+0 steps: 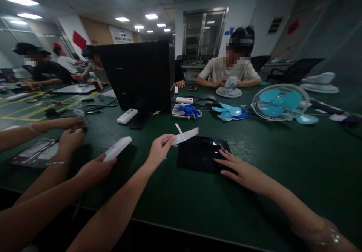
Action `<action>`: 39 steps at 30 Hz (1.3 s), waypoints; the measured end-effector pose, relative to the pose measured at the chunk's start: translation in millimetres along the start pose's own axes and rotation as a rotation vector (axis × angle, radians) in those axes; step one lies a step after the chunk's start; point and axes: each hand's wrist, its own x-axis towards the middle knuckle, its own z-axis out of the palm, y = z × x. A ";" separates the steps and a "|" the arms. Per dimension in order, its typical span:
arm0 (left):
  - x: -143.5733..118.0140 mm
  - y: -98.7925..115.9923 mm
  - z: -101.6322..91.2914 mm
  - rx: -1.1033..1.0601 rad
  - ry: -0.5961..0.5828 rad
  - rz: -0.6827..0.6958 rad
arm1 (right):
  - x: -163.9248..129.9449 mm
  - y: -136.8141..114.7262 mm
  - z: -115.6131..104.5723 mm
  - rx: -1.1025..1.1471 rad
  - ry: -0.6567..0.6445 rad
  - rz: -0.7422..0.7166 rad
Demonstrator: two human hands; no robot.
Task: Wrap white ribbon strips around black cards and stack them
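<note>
Left hand (158, 150) pinches a thin white flat strip (185, 135), raised just left of and above the flat black rectangular panel (199, 155) on the dark green table (283, 161). Right hand (239, 169) has fingers spread flat, nothing grasped, fingertips (222, 153) pressing the panel's right edge. Left of the panel, a neighbour's hand (94, 168) grips a white oblong device (117, 148). Behind the panel: black computer case (141, 77), blue glove (190, 110), teal desk fan (279, 102).

White wall banner (122, 35) with a small logo and a line of print too blurred to read, red wall signs (79, 40) likewise illegible, no other readable text
</note>
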 end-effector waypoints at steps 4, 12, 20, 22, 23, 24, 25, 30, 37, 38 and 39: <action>2.0 -4.0 5.1 -0.085 -0.138 -0.117 | -0.8 -3.7 -20.2 -0.029 0.362 -0.008; -6.8 1.5 14.6 -0.163 -0.470 -0.214 | 24.6 -36.6 -5.7 -0.200 0.480 -0.376; -0.9 -10.5 16.1 -0.110 -0.529 -0.318 | 16.9 -19.6 1.9 -0.213 0.326 -0.298; -1.0 -13.4 14.9 -0.030 -0.518 -0.295 | 15.5 -13.6 3.4 -0.223 0.288 -0.252; -1.5 -14.0 14.3 0.009 -0.517 -0.279 | 15.2 -11.4 4.4 -0.222 0.268 -0.230; -2.3 -13.9 13.7 0.049 -0.517 -0.263 | 15.0 -10.0 5.4 -0.220 0.249 -0.208; -3.2 -13.1 13.2 0.096 -0.519 -0.247 | 14.9 -9.2 6.4 -0.219 0.234 -0.189; -8.2 -1.0 11.8 0.422 -0.503 -0.085 | 11.6 -16.3 9.3 -0.218 0.183 -0.129; -12.2 20.0 8.2 0.738 -0.235 0.095 | 14.5 -20.4 -9.4 -0.293 0.364 -0.032; -11.9 20.6 8.4 0.762 -0.202 0.120 | 16.9 -18.1 -11.9 -0.319 0.382 0.021; -11.5 20.2 8.9 0.797 -0.209 0.132 | 19.3 -15.4 -13.3 -0.343 0.378 0.065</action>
